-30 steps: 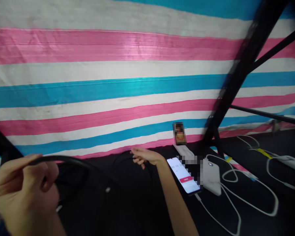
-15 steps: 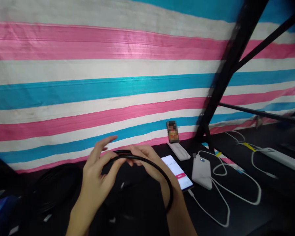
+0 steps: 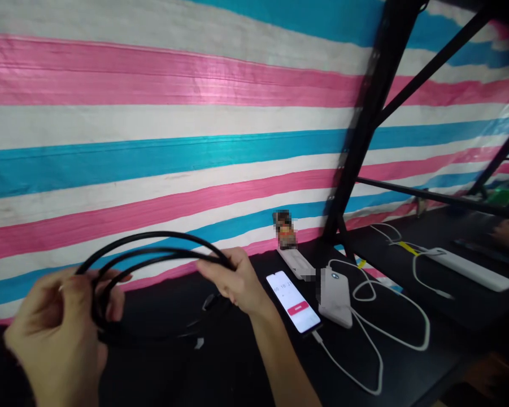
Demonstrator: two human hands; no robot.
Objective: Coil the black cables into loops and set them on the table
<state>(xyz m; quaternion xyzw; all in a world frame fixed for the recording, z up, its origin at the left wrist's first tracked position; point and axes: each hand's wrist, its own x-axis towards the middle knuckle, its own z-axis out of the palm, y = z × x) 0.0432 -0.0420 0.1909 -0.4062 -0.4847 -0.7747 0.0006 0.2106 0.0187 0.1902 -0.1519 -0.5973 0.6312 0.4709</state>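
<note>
Black cable [image 3: 159,233] now arcs in several strands between the two hands, raised above the near left part of the black table [image 3: 453,339] and in front of the striped sheet [image 3: 152,127]. Half a second ago the hands were together near the middle, with a length of cable curving down over the right forearm; now they have parted, and the strands span the gap. The left hand [image 3: 61,319], near and to the left, grips the gathered loops between thumb and fingers, while the right hand [image 3: 237,282], a little farther off, is closed on the strands at their right end. Judging by this, the cable is being drawn into a rounder bundle, with the left hand seemingly keeping the turns together as the right guides them. How many turns there are cannot be told. To the right, the lit phone [image 3: 286,295] and white power bank [image 3: 336,299] lie apart from the loops.
</note>
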